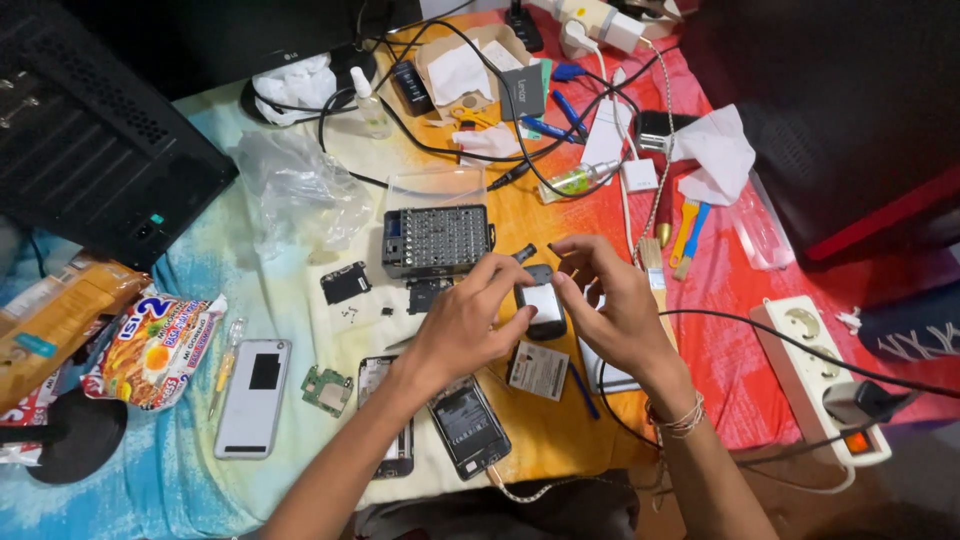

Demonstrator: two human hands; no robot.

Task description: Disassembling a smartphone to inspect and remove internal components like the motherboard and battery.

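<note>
Phone shells: two dark opened phones [468, 425] lie nearest the person, face up on the yellow cloth, just below the left wrist.
White phone back: a pale cover [254, 396] lies flat further left, beside a small green circuit board [327, 389].
Left hand [462, 322]: fingers curled closed around the left edge of a small phone body [543, 303], thumb pressing its side.
Right hand [612, 310]: fingers bent, tips pinching the top right corner of the same phone body, which is held just above the surface between both hands.
Battery: a flat white-labelled pack [538, 369] lies under the hands.
Bit case: a grey open box of screwdriver bits [437, 240] sits just beyond the hands.
Power strip: a white one [822, 375] lies at the right edge.
</note>
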